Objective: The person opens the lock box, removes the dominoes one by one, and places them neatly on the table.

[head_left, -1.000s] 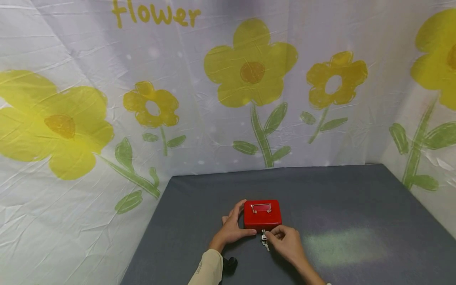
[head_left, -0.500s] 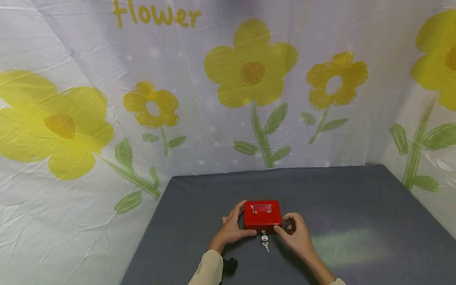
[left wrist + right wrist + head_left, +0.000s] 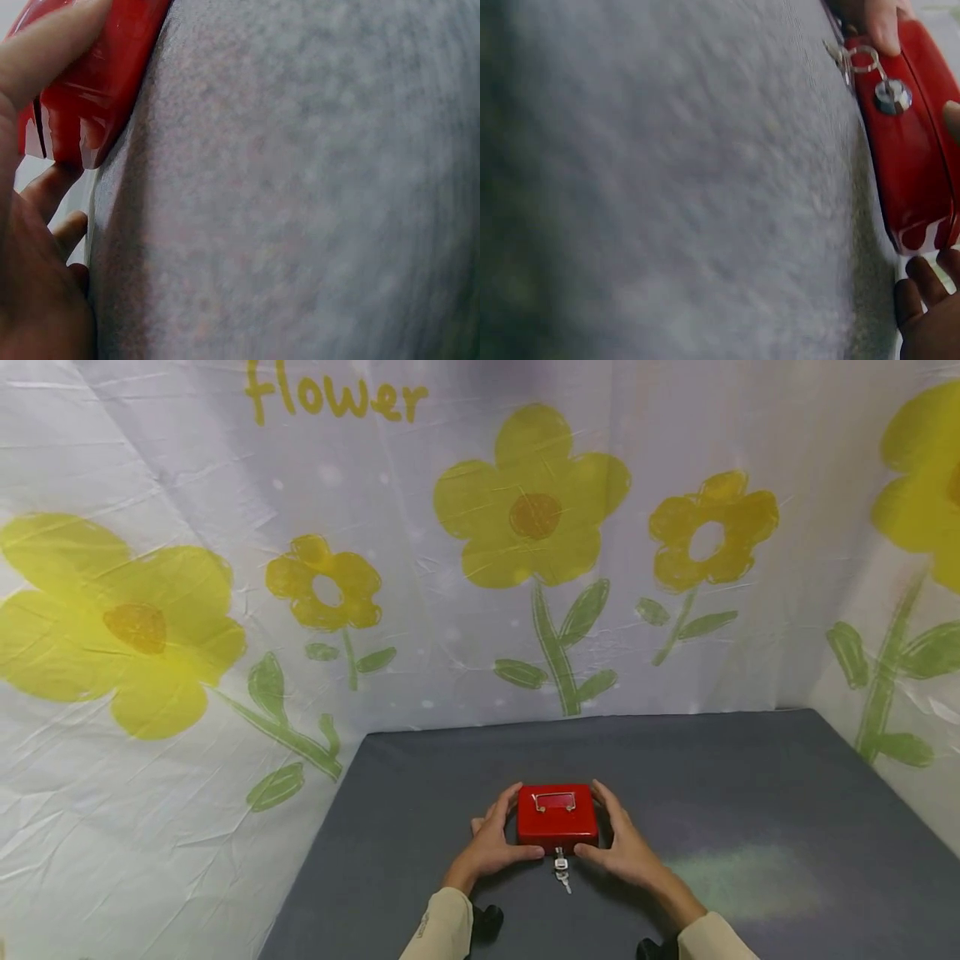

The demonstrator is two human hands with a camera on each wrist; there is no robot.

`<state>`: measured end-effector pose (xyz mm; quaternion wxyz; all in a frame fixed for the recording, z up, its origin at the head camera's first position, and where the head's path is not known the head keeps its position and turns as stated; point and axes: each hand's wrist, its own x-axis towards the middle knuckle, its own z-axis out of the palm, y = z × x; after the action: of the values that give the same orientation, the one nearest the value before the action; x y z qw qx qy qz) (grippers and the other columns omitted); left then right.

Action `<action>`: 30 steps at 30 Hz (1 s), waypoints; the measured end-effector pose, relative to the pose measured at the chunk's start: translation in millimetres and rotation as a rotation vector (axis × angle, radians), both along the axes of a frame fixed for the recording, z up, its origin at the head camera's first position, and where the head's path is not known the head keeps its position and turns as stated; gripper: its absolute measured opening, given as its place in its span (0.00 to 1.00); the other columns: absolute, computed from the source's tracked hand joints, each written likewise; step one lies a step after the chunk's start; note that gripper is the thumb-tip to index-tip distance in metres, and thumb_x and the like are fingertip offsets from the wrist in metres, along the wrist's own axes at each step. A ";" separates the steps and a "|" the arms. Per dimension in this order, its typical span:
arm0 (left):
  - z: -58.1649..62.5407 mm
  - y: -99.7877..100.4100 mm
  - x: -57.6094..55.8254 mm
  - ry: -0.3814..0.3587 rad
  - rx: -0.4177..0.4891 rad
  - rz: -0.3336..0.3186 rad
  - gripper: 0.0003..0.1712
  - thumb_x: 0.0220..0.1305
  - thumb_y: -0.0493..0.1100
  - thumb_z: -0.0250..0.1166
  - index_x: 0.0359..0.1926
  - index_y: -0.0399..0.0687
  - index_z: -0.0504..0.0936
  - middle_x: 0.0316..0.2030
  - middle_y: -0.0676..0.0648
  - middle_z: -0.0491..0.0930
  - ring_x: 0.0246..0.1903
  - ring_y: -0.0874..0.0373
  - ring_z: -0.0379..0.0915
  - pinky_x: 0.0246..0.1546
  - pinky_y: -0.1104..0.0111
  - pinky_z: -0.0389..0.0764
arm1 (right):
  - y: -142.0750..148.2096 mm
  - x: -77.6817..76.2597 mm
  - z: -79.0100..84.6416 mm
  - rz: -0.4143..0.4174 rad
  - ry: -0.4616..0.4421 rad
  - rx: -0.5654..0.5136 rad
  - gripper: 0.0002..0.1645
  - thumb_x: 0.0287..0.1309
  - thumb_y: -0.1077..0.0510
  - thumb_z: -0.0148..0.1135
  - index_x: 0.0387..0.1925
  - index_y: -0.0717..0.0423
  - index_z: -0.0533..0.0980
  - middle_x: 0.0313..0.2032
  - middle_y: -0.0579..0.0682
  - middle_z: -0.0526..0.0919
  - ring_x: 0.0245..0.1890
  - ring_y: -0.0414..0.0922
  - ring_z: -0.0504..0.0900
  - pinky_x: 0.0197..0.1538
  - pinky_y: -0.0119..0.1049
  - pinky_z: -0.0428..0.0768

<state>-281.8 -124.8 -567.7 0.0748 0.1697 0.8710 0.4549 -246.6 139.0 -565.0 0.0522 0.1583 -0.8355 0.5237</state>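
A small red cash box with a wire carry handle on its lid sits on the grey table, its lid down. My left hand holds its left end, thumb across the front and fingers reaching to the back corner. At the other end, my right hand holds the box the same way, with its thumb at the front right corner. Between the thumbs, a bunch of keys hangs from the front lock. The right wrist view shows one key in the round lock and a ring carrying more.
The dark grey table reaches back to a white cloth backdrop printed with yellow flowers. Black wrist-worn pieces show under both sleeves. A pale patch of light falls on the table to the right.
My right hand has left the keys at the lock and moved right, taking hold of the box's right end. The left hand keeps its hold. The keys hang free.
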 end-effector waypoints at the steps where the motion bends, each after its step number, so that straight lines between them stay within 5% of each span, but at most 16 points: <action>1: 0.1 0.1 -0.1 -0.001 0.004 0.000 0.63 0.48 0.63 0.79 0.79 0.66 0.53 0.77 0.52 0.62 0.74 0.50 0.58 0.57 0.48 0.51 | 1.2 -1.4 0.6 0.004 -0.014 0.011 0.63 0.51 0.49 0.78 0.78 0.58 0.51 0.74 0.67 0.62 0.72 0.69 0.61 0.68 0.74 0.58; 14: -1.0 0.1 -0.9 0.007 0.007 0.013 0.61 0.48 0.64 0.78 0.78 0.67 0.54 0.76 0.53 0.64 0.74 0.52 0.61 0.55 0.50 0.53 | 9.3 -15.8 6.0 0.062 -0.166 0.032 0.63 0.50 0.46 0.78 0.79 0.56 0.53 0.73 0.64 0.66 0.69 0.65 0.69 0.68 0.70 0.65; 30: 0.5 0.0 -1.2 0.001 -0.009 0.023 0.60 0.49 0.65 0.77 0.78 0.66 0.55 0.76 0.52 0.65 0.73 0.53 0.64 0.54 0.51 0.54 | 14.4 -23.0 12.5 0.061 -0.165 0.035 0.60 0.45 0.50 0.83 0.75 0.57 0.60 0.68 0.63 0.73 0.58 0.58 0.81 0.59 0.55 0.80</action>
<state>-283.1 -124.7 -567.2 0.0699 0.1597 0.8749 0.4518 -269.6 153.5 -552.5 -0.0356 0.1409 -0.8407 0.5216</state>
